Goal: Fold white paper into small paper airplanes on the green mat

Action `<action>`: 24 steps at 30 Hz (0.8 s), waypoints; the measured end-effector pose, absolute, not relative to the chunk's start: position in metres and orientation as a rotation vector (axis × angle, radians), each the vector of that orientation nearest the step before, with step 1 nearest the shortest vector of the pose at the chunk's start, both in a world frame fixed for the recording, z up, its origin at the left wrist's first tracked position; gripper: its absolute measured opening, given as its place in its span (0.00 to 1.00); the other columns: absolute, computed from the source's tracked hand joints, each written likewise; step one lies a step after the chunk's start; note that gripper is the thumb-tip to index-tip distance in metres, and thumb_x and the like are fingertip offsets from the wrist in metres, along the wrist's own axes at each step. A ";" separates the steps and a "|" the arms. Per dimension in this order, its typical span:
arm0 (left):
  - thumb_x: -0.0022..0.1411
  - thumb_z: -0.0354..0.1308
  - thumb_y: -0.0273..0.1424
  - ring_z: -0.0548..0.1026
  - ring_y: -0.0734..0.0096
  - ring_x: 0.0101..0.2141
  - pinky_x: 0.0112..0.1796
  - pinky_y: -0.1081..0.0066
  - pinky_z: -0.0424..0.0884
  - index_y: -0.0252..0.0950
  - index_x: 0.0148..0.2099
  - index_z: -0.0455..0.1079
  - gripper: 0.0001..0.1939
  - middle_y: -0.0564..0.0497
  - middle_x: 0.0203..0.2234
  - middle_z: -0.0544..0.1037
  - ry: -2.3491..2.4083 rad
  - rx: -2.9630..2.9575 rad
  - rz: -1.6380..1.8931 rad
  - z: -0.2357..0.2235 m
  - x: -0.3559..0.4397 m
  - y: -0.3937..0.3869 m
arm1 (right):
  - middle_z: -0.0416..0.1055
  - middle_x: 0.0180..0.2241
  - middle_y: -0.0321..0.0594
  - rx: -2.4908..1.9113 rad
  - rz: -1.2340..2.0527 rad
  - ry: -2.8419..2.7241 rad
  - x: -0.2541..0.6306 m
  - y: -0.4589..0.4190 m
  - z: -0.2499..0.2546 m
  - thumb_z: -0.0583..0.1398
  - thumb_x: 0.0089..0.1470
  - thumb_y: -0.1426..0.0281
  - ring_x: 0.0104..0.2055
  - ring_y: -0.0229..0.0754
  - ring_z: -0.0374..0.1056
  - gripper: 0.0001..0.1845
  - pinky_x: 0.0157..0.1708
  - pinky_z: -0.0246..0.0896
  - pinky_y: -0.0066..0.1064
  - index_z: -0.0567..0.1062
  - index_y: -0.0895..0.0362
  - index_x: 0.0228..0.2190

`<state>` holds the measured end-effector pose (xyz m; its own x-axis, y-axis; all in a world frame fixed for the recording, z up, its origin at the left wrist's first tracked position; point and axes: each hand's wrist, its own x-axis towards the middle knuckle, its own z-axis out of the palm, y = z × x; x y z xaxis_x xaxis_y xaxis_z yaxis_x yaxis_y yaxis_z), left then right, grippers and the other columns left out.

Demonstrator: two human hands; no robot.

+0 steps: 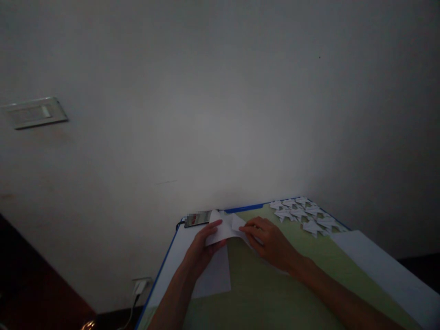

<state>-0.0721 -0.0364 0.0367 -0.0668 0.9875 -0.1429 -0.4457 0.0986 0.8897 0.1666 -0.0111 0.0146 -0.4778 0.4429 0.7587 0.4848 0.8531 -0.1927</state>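
A white sheet of paper (223, 230), partly folded, is held above the table between both hands. My left hand (206, 240) grips its left side, thumb on top and fingers beneath. My right hand (266, 236) pinches a raised corner or flap on the right side with thumb and fingertips. The sheet's lower right part droops behind my right hand and is partly hidden. Beneath my left forearm lies another white sheet (215, 275) on the table's left side.
The green tabletop (261, 298) has a blue edge against the wall. Several folded white paper shapes (299, 213) lie at the back right. More white paper (385, 266) lies along the right edge. A phone (196, 219) rests at the back left. A plugged-in charger (140, 288) is on the wall.
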 end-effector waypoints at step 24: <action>0.54 0.73 0.36 0.81 0.54 0.41 0.42 0.62 0.78 0.35 0.51 0.74 0.24 0.41 0.36 0.82 0.976 0.860 1.338 0.028 -0.025 -0.050 | 0.69 0.54 0.49 -0.808 0.229 -1.999 0.155 -0.020 0.008 0.59 0.64 0.75 0.56 0.49 0.70 0.15 0.56 0.69 0.47 0.82 0.51 0.47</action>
<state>-0.0248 -0.0500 0.0279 -0.0166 0.9971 -0.0738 -0.3752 0.0622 0.9248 0.1548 -0.0203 0.0084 -0.3455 0.6245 0.7005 0.4497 0.7653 -0.4605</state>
